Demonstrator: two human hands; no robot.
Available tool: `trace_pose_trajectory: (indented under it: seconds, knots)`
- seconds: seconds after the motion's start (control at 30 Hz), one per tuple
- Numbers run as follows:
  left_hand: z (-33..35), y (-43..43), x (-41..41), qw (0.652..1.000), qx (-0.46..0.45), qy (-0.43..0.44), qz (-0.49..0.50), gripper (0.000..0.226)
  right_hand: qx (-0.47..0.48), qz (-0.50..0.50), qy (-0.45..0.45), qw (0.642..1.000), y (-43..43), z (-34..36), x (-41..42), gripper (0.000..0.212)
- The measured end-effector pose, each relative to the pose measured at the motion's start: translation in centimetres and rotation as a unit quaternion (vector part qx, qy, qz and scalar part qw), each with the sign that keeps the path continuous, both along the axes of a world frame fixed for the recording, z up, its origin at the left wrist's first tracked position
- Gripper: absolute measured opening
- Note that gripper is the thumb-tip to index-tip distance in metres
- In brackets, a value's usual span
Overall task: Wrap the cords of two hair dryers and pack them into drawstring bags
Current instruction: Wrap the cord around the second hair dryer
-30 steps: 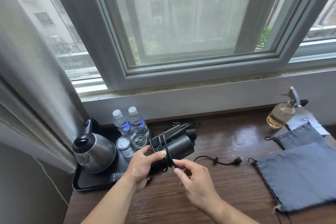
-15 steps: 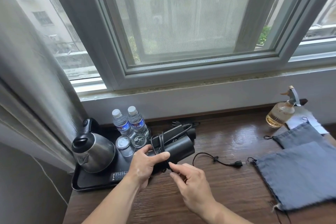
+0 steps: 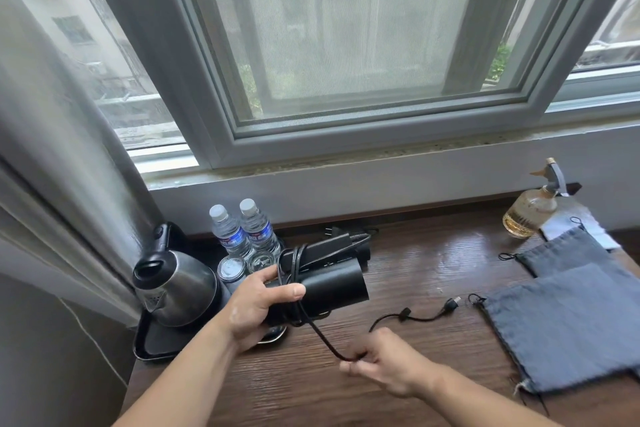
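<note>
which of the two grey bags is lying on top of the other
The near bag, the one closer to the person: its top edge covers part of the far bag, which lies toward the spray bottle.

left arm: bare, comes in from lower left, forearm angled up and right | left hand [image 3: 258, 308]: fingers and thumb curled round dryer [image 3: 334, 288], thumb on top | right arm: bare, comes in from lower right | right hand [image 3: 388, 369]: back up, slightly blurred, fingertips pinch cord [image 3: 320, 334] | hands apart, right one nearer the body
</note>
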State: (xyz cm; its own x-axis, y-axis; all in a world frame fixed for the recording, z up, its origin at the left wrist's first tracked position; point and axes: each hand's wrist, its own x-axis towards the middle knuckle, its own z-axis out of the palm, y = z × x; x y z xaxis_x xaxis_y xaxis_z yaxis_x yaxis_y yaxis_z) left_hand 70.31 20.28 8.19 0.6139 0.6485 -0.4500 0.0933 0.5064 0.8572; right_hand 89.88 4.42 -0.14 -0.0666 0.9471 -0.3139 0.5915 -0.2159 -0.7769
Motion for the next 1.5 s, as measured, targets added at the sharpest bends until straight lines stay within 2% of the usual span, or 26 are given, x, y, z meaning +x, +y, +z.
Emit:
trace_pose_trajectory:
  seconds: [0.03, 0.13, 0.2, 0.33, 0.43, 0.6, 0.67, 0.77, 0.97, 1.1, 1.2, 1.37, 1.5]
  knots:
    - [0.1, 0.0, -0.1, 1.0, 0.001, 0.001, -0.009, 0.064, -0.015, 0.018, -0.015, 1.0, 0.3, -0.2, 0.7, 0.045]
    - [0.2, 0.1, -0.3, 0.999, 0.002, 0.0, -0.037, 0.062, -0.062, 0.062, -0.059, 0.994, 1.2, -0.6, 2.7, 0.021]
    - [0.2, 0.2, -0.5, 0.998, -0.003, -0.008, -0.062, 0.057, -0.068, 0.086, -0.094, 0.99, 1.7, -0.6, 3.8, 0.019]
    - [0.5, 0.4, -1.2, 0.994, -0.013, -0.002, -0.11, 0.061, -0.059, 0.116, -0.138, 0.982, 2.8, -0.9, 5.5, 0.028]
    - [0.5, 0.7, -1.8, 0.991, -0.006, 0.021, -0.131, 0.068, -0.071, 0.118, -0.159, 0.978, 3.4, -0.8, 6.6, 0.024]
    - [0.4, 0.7, -2.1, 0.982, 0.0, 0.02, -0.187, 0.066, -0.087, 0.093, -0.185, 0.974, 4.8, 0.2, 8.2, 0.018]
    - [0.3, 0.7, -2.1, 0.978, -0.005, 0.02, -0.205, 0.065, -0.092, 0.104, -0.205, 0.969, 5.6, 1.0, 8.6, 0.027]
    - [0.2, 0.4, -1.8, 0.972, -0.01, 0.024, -0.232, 0.067, -0.106, 0.124, -0.219, 0.962, 6.8, 2.3, 8.9, 0.017]
    - [0.5, 0.3, -1.0, 0.952, 0.046, 0.09, -0.29, 0.061, -0.07, 0.139, -0.27, 0.95, 9.6, 4.7, 8.4, 0.035]
    - [0.2, -0.2, -0.9, 0.948, 0.053, 0.141, -0.28, 0.054, -0.031, 0.126, -0.287, 0.949, 10.4, 6.1, 8.4, 0.038]
    - [-0.3, -0.7, -1.3, 0.947, 0.048, 0.17, -0.267, 0.044, 0.006, 0.091, -0.28, 0.956, 10.6, 7.3, 9.1, 0.025]
    - [-1.9, -1.1, -2.3, 0.96, 0.034, 0.196, -0.197, 0.06, 0.025, 0.045, -0.235, 0.971, 9.9, 8.5, 9.5, 0.026]
    - [-2.6, -1.3, -2.4, 0.965, 0.044, 0.205, -0.16, 0.06, 0.05, 0.032, -0.215, 0.975, 9.4, 9.4, 8.6, 0.018]
